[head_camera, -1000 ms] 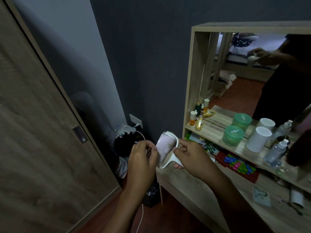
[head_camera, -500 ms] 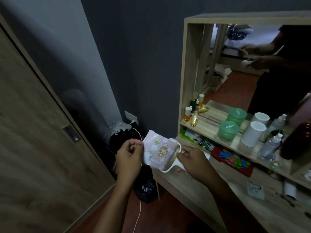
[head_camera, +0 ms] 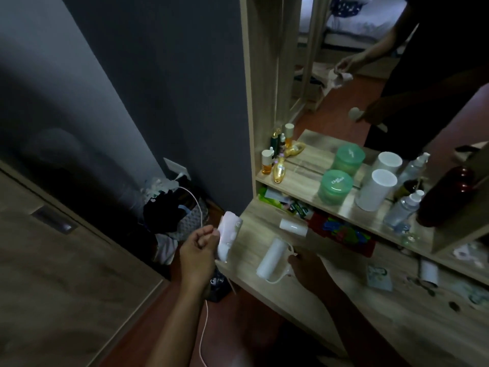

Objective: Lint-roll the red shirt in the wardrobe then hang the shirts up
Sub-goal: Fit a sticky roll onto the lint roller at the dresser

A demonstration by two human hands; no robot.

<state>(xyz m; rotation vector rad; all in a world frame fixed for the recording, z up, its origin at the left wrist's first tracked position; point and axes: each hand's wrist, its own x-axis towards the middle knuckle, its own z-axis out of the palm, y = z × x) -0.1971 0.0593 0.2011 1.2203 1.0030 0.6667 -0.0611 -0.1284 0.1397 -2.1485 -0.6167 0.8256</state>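
Preparation only: left hand [head_camera: 198,254] is gripping the peeled sheet [head_camera: 227,239]; right hand [head_camera: 304,266] is holding the lint roller [head_camera: 271,258] at 3 o'clock. Rolling and hanging remain.

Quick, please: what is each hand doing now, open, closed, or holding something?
Left hand: closed on the pink cover.
Right hand: closed on the handle of the white lint roller.
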